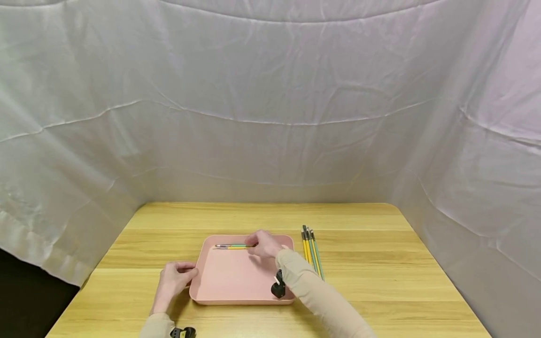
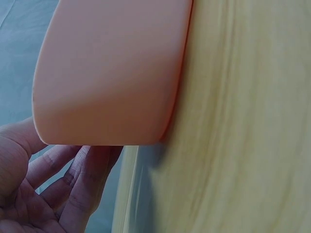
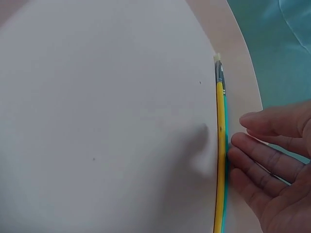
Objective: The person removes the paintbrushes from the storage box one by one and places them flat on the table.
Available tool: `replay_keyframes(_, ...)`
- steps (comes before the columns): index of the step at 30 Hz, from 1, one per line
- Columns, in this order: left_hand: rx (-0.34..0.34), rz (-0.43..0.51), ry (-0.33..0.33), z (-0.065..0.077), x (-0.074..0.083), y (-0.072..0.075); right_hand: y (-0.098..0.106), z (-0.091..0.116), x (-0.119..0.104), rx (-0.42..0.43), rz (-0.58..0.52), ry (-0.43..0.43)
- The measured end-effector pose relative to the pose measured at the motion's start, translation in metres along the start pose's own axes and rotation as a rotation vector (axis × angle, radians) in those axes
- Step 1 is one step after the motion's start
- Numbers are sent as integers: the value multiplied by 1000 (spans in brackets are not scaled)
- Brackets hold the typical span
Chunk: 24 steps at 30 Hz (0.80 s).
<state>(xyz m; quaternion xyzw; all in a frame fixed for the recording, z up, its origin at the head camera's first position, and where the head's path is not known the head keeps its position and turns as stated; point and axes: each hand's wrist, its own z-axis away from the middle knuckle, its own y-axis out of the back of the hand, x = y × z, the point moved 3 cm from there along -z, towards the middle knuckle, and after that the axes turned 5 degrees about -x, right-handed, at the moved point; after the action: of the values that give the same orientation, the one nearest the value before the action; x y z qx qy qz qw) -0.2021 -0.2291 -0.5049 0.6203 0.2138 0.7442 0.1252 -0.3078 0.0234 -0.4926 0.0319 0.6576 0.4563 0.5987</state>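
Observation:
A pink tray (image 1: 236,302) lies on the table. Two thin paintbrushes, one with a yellow handle (image 3: 221,150) and one with a teal handle (image 3: 225,104), lie side by side in it along the far wall. My right hand (image 1: 265,244) is over the far part of the tray, its fingertips right beside the teal handle and its fingers loosely extended. My left hand (image 1: 171,280) is at the tray's left side, thumb and fingers against the wall; in the left wrist view the tray corner hides the fingertips.
Right of the tray, several more paintbrushes (image 1: 310,249) with yellow and teal handles lie close together on the wooden table (image 1: 380,272). My right forearm partly overlaps them in the head view. Pale curtains (image 1: 274,141) hang around the table's back and sides.

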Motion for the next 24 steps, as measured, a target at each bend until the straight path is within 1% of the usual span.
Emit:
replay_keyframes(3,0,1,2,0,1,0,-1,-1,-1,-4,-3,-12)
replay_keyframes(9,0,-7,1,0,1,0,-2,-1,-2,-1,-2,-3)
replay_keyframes(18,-4,14,-5,1,1,-1,-4,3,-4,26,42,26)
replay_keyframes(24,2,3,-2,1,1,0,-5,4,-3,54,93,29)
